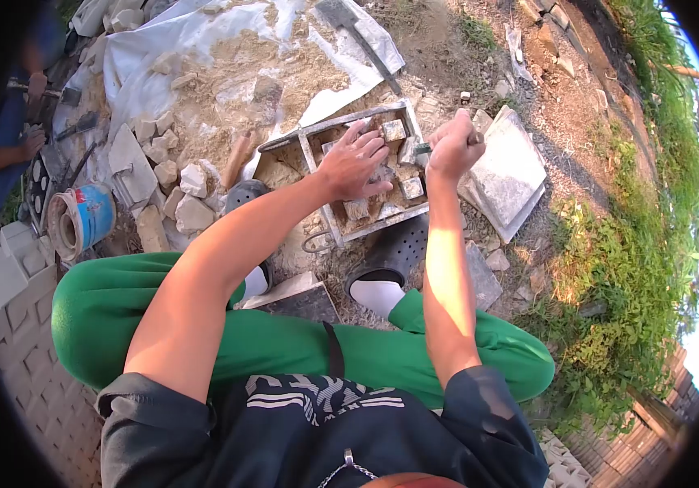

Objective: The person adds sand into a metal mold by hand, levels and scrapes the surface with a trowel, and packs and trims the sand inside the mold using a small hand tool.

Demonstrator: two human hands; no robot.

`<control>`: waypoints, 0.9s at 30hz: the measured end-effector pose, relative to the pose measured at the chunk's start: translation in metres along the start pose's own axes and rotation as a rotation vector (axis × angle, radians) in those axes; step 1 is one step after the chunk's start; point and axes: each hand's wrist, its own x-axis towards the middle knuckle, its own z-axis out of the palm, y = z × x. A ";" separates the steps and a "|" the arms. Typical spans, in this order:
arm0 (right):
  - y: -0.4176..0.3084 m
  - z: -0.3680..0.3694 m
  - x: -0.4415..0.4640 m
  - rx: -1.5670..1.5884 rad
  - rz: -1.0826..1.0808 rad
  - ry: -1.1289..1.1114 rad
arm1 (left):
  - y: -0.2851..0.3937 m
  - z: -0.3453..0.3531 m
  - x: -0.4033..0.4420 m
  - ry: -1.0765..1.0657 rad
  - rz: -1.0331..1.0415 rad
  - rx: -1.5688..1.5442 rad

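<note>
Stone blocks sit in a shallow box, upper centre of view. Left hand: palm down, fingers spread wide over the blocks, no grip seen; contact, cannot tell. Right hand, upper right of centre: fist closed round 1 tool, visible end toward the box. Judged risks: a tool slip could strike the left hand; uneven blocks could rock under pressure.

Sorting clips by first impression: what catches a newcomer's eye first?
Bright green trousers, crossing the lower middle, come first. Just above centre, the left hand spreads over a rectangular frame holding stones; the right hand grips a small tool at the frame's right edge. A blue bucket adds colour at left.
</note>
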 end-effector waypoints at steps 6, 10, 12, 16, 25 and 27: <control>0.016 0.002 0.000 -0.043 0.013 -0.011 | -0.005 0.006 -0.001 -0.004 0.091 -0.051; -0.002 -0.003 -0.007 0.086 -0.116 0.081 | 0.010 0.011 -0.004 0.014 0.093 -0.055; 0.030 -0.001 0.001 -0.032 -0.078 -0.161 | 0.027 0.018 -0.006 0.047 0.116 -0.010; -0.003 0.001 0.018 0.126 -0.099 -0.269 | 0.048 0.015 0.002 -0.012 0.008 -0.095; 0.019 0.016 0.054 0.126 -0.072 -0.575 | 0.063 0.007 0.013 -0.056 -0.111 -0.327; 0.011 0.018 0.060 0.098 -0.009 -0.558 | 0.040 0.004 0.014 0.073 0.101 -0.300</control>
